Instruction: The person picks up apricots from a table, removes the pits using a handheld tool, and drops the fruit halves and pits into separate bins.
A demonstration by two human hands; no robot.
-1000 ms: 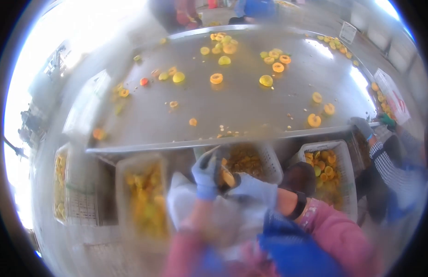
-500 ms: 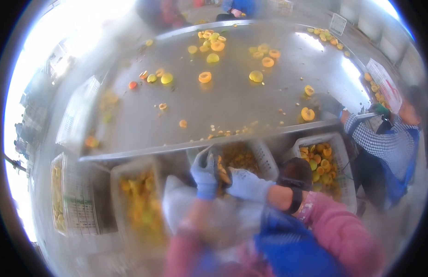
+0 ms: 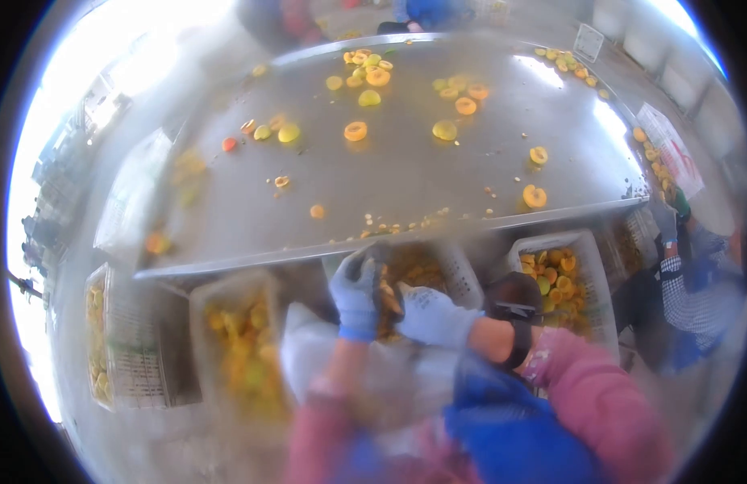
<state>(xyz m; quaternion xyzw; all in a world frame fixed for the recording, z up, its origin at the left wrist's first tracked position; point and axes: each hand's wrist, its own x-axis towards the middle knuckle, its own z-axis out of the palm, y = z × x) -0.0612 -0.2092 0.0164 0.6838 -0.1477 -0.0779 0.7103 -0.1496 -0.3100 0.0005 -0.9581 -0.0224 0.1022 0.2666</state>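
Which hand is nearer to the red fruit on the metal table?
Left. The left hand is below and right of the red fruit in the picture; the right hand sits even farther right and lower.

The fisheye view looks out from the wearer's head, tilted forward and down. It sits near, above the left gloved hand (image 3: 357,294) and right gloved hand (image 3: 432,315), with the metal table (image 3: 422,179) stretching away beyond them.

orange piece (image 3: 391,300) mostly hidden behind gloved left fingers (image 3: 358,276), nearby crate (image 3: 197,319) blurred
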